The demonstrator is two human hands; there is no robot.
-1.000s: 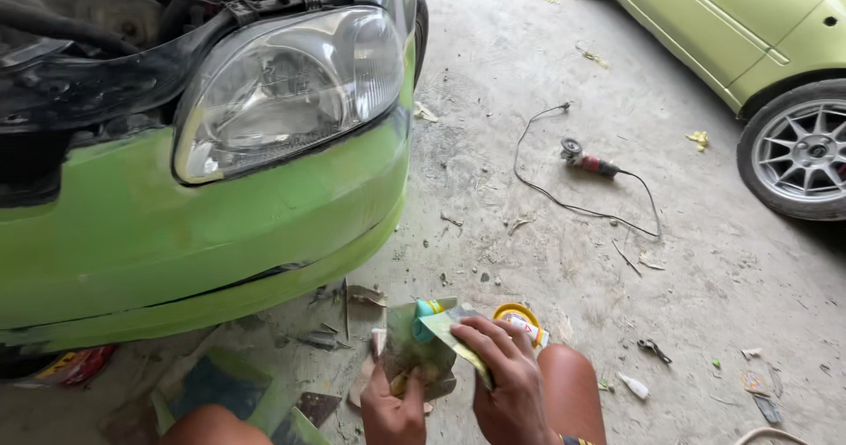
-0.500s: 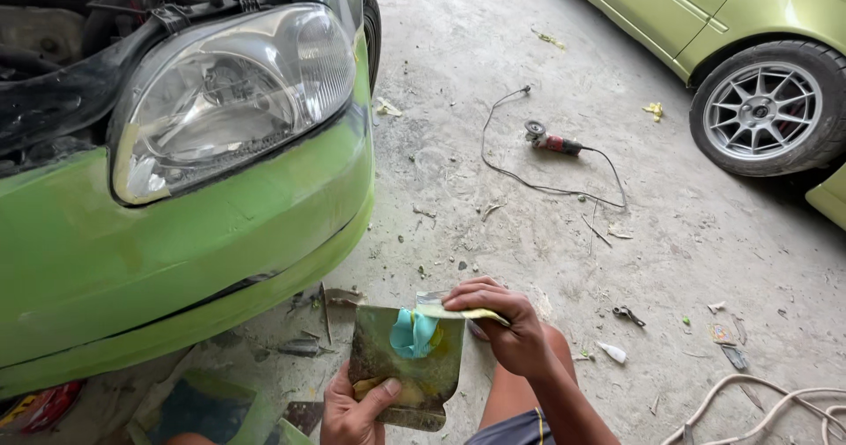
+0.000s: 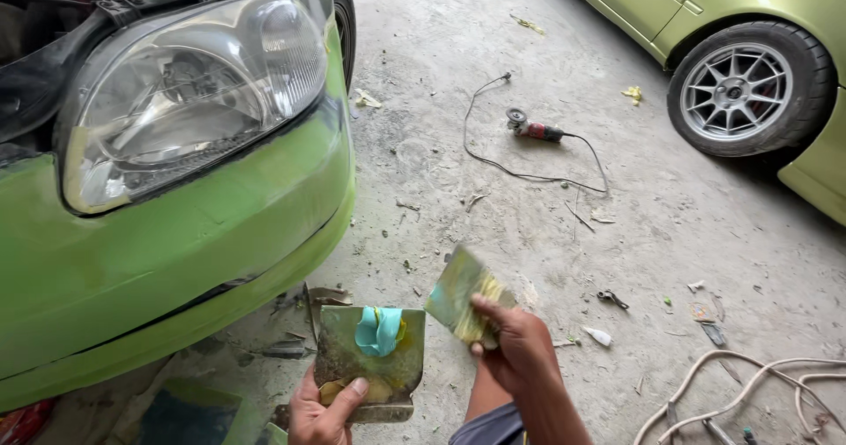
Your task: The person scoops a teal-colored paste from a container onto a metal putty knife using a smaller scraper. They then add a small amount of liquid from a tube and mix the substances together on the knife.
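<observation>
1. Your left hand [image 3: 324, 405] comes up from the bottom edge of the view, thumb across the front lower edge of the mixing board [image 3: 370, 357], the other fingers hidden behind it; it is clamped on the board, which stands nearly upright facing you.
2. A strip of teal filler [image 3: 379, 330] hangs over the board's top edge, just above your left thumb.
3. Your right hand [image 3: 515, 348] is raised beside the board, forearm rising from below, fingers closed around the lower end of the spreader [image 3: 458, 295], whose smeared blade tilts up and to the left of those fingertips.
4. Spreader and board are apart, with a narrow gap between them.
5. Left of your left fingers, the green bumper [image 3: 176, 260] curves close, its lower lip near the board's edge.
6. Beyond your right fingertips the concrete floor [image 3: 529, 251] lies open up to the angle grinder [image 3: 533, 129] and its cord.
7. Right of your right hand, hoses [image 3: 749, 374] lie coiled on the floor.
</observation>
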